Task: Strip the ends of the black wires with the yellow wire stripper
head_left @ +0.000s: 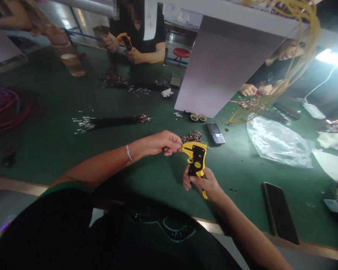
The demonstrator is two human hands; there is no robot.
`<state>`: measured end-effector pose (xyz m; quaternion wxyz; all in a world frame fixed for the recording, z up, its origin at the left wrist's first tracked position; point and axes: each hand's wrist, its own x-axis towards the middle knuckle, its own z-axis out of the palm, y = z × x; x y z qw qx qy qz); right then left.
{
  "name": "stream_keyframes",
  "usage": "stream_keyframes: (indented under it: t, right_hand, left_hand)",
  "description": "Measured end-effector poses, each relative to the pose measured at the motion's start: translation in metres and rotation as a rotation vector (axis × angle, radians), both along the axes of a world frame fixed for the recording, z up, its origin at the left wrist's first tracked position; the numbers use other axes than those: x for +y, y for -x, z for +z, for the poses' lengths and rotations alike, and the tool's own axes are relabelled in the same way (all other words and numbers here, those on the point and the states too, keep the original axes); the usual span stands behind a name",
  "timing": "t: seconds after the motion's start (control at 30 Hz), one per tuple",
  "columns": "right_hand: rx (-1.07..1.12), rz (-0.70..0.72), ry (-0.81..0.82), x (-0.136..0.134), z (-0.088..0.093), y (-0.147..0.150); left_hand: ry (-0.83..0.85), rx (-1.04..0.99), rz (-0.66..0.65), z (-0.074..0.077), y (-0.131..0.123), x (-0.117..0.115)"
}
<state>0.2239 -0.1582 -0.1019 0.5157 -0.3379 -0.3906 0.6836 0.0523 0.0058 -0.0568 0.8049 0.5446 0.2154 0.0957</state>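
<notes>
My right hand [204, 182] is wrapped around the handles of a yellow and black wire stripper [197, 155], which stands upright with its jaws pointing left. At those jaws, the fingertips of my left hand [170, 143] are pinched together; whatever they hold is too small to make out. Just behind the tool lies a heap of short wire pieces [193, 135] with coppery ends. Further left, a bundle of black wires [112, 120] lies across the table, silvery ends to the left and coppery ends to the right.
A keypad phone [215, 134], tape rolls [198, 117] and a clear plastic bag [278, 140] lie on the green table [146, 176]. A smartphone [281, 213] rests near the front edge. A white panel [222, 63] stands behind. Co-workers sit opposite, one holding a similar stripper [126, 40].
</notes>
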Motion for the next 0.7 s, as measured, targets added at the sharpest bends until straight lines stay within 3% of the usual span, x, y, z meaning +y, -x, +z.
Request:
stream_keyframes:
  t: [0.37,0.7]
  right_hand:
    - [-0.049,-0.035,0.075,-0.0029,0.0012,0.0034]
    - [-0.093,-0.077,0.104,-0.0034,-0.0020,0.0029]
  left_hand:
    - [-0.188,0.029,0.014,-0.0021,0.0015,0.0029]
    - [-0.225,0.032,0.007,-0.0096,0.0031,0.0074]
